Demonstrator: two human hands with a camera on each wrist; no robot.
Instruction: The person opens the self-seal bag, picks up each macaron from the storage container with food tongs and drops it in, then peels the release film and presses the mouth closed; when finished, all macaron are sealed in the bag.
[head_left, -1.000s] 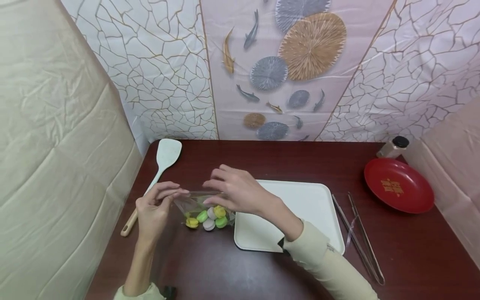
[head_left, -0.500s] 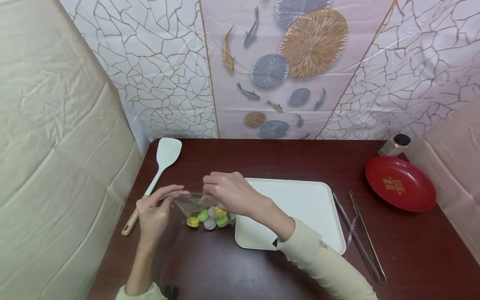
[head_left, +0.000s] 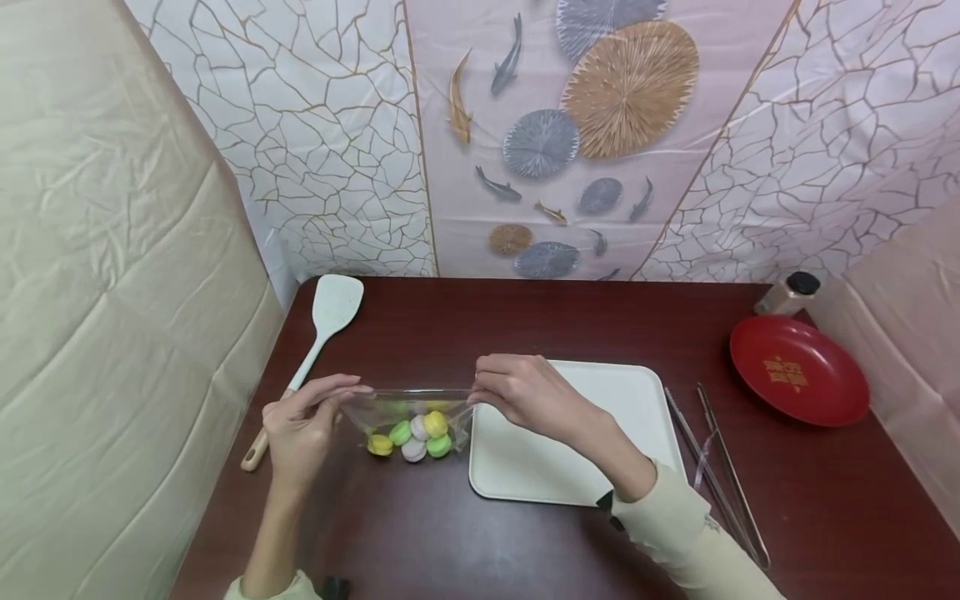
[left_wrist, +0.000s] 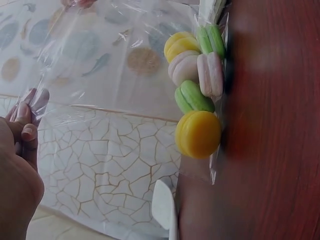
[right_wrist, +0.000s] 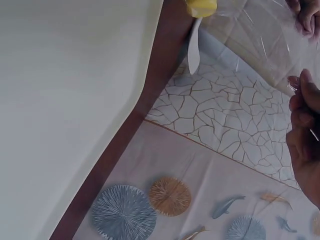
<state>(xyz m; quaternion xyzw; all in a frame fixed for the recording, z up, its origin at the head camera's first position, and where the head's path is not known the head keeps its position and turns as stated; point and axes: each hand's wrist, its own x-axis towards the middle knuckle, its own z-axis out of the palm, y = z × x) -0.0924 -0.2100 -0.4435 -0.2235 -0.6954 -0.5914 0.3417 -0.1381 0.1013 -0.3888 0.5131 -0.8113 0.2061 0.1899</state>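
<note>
A clear plastic bag with several yellow, green and pale lilac macarons in its bottom is stretched between both hands. My left hand pinches the bag's upper left corner between thumb and fingers. At the upper right corner, my right hand pinches the film with curled fingers. The bag's top edge runs straight and taut from hand to hand. In the left wrist view the macarons sit low in the bag, close over the dark red tabletop. The right wrist view shows the right fingers gripping the film.
A white tray lies under the right forearm. Metal tongs rest right of it, and a red plate and a black-capped jar stand at the far right. A white spatula with a wooden handle lies at left.
My right hand has moved from the middle of the bag's top edge rightward to its right corner, its fingers now closed on the film. The left hand has hardly moved.
</note>
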